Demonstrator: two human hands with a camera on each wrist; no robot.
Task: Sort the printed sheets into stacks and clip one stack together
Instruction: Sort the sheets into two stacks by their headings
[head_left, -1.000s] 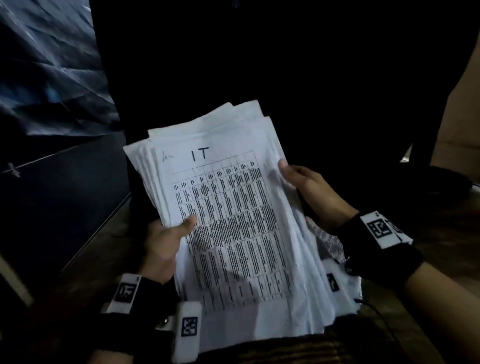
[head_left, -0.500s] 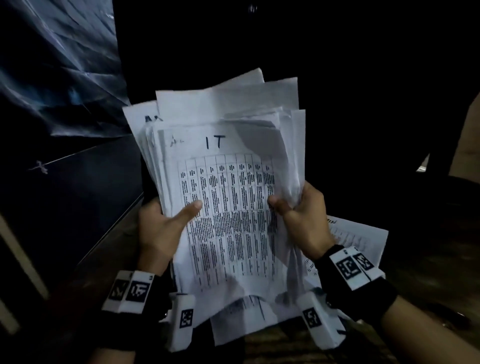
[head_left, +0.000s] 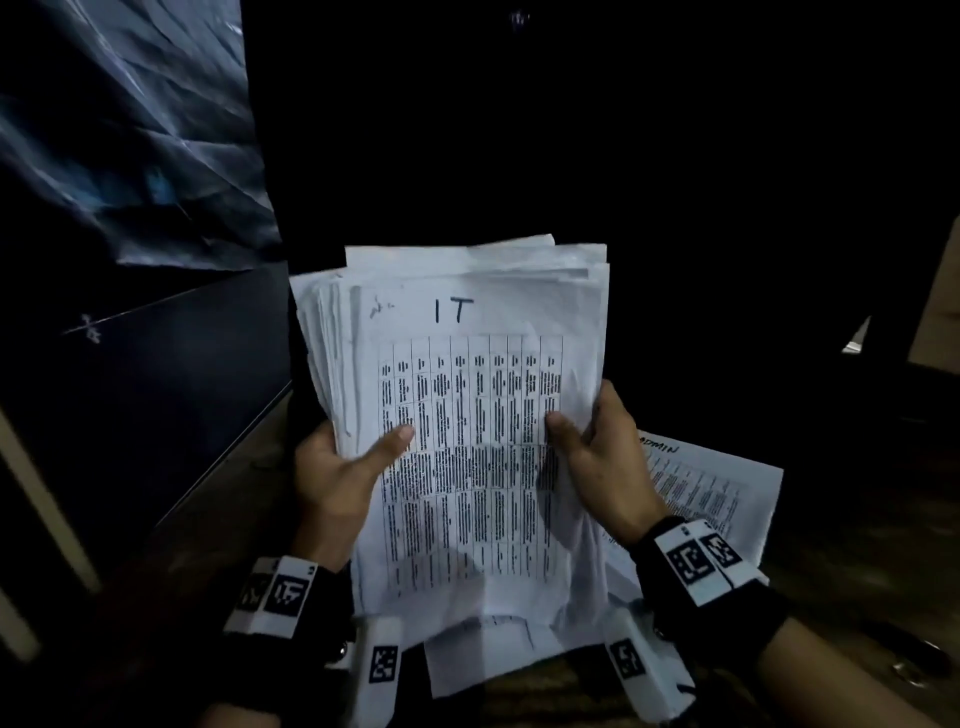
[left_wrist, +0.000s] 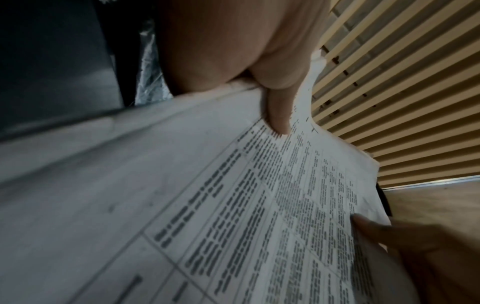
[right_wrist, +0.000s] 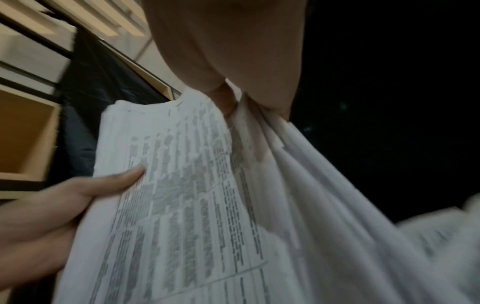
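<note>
Worktop (head_left: 857, 582) is dark wood, low in the head view, largely in shadow; no clip identifiable in any view.

Stack of printed sheets (head_left: 467, 415) is held off the worktop, directly in front of the person, centred between both hands; long axis runs away from the person, top edge far, bottom edge near the wrists; stack looks tilted up toward the head camera. Top sheet carries a handwritten "IT" above a printed table. Edges are ragged, not squared; sheets fan out at the left edge and a few hang below the bottom edge.

Loose sheets (head_left: 711, 483) lie flat on the worktop just right of the stack, behind the right wrist, heading turned so it reads upside down from here; right hand is the nearer one to them.

Left hand (head_left: 337, 467) grips the stack's left edge around mid-height, thumb on the printed face, fingers behind. Right hand (head_left: 602, 457) grips the right edge at about the same height, thumb on the face, fingers curled round the back; right wrist view shows the sheets bunching in that grip.

Judgement: sorting is at an early stage, with most sheets in the hands; the next peel-off probably goes right, since the loose sheets sit on that side and the left hand can carry the bulk alone.
</note>
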